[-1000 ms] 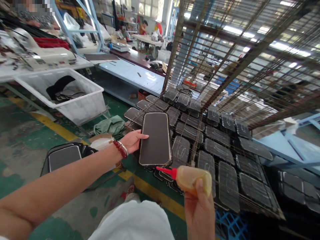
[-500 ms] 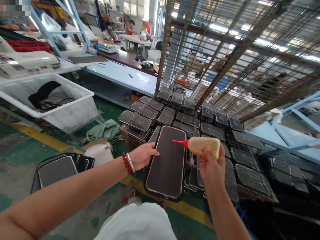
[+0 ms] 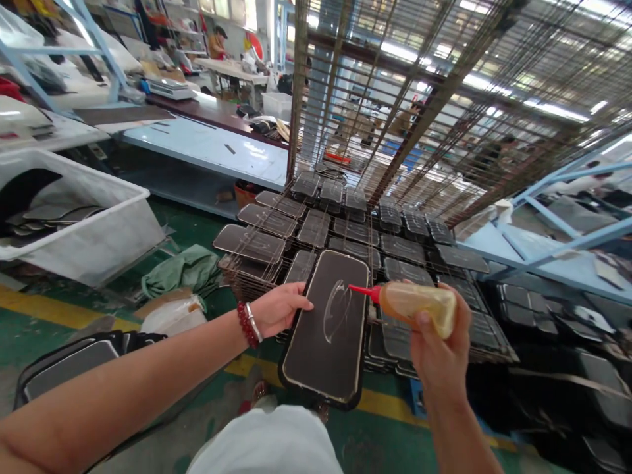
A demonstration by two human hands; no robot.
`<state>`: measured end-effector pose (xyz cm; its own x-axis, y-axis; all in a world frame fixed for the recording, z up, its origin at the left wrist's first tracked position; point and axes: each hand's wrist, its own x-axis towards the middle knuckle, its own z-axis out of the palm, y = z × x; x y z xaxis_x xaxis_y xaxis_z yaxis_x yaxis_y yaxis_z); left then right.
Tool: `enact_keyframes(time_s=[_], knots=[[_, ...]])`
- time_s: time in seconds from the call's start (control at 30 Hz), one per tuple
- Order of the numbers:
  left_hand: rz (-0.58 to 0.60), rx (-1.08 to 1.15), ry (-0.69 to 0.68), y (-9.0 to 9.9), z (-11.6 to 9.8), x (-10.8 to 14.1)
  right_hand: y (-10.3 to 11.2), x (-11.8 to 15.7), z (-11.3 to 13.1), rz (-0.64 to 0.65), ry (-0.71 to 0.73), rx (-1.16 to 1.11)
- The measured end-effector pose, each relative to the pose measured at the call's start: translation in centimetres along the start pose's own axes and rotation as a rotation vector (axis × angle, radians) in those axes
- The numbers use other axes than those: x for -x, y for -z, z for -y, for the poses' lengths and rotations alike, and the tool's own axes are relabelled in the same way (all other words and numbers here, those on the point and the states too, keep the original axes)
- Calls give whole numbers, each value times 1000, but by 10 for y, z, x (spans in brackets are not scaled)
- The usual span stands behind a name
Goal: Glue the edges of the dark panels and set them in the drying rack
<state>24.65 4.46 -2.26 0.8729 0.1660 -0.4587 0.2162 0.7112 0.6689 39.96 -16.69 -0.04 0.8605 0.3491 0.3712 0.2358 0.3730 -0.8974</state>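
My left hand (image 3: 284,308) grips the left edge of a dark rectangular panel (image 3: 316,355) with rounded corners and a pale line around its border. The thumb lies on top of the panel; the other fingers are partly hidden at its edge. Wrapped around a squeeze bottle (image 3: 415,304) of yellowish liquid is my right hand (image 3: 442,336). The bottle lies tilted sideways, its thin red nozzle pointing left over the panel. A shiny looped line of clear liquid (image 3: 332,309) shows on the panel near the nozzle tip.
Behind the panel, a wire rack (image 3: 247,280) carries several similar dark panels, its upper mesh frames (image 3: 375,99) raised. A white bin (image 3: 113,224) with dark pieces stands left, near a green cloth (image 3: 180,271). More dark panels (image 3: 69,368) are stacked at lower left. A person (image 3: 217,45) is at a far table.
A looped line of liquid has appeared on the panel. The bottle has moved slightly right and down with my right hand. My left hand keeps its hold; the view has turned right.
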Motion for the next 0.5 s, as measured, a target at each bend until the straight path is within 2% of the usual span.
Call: enact_keyframes(time_s=[0.1,0.17,0.27,0.3,0.37,0.43,0.5], knots=[[-19,-1,9,-1,-3,-7,1,15,-3,13,-98,-22],[-40,0,14,0,-5,-15,9,24,-7,4,-285,-89],[-47,15,9,1,-6,-29,25,25,-14,-190,-660,-334],[-51,25,1,1,-5,-34,32,22,-16,-273,-731,-417],[-89,58,-35,0,-2,-46,50,12,-17,-402,-728,-535],[-173,106,-81,-4,3,-60,79,0,-15,-490,-606,-573],[-303,169,-124,-12,11,-77,119,-9,-11,-595,-485,-587]])
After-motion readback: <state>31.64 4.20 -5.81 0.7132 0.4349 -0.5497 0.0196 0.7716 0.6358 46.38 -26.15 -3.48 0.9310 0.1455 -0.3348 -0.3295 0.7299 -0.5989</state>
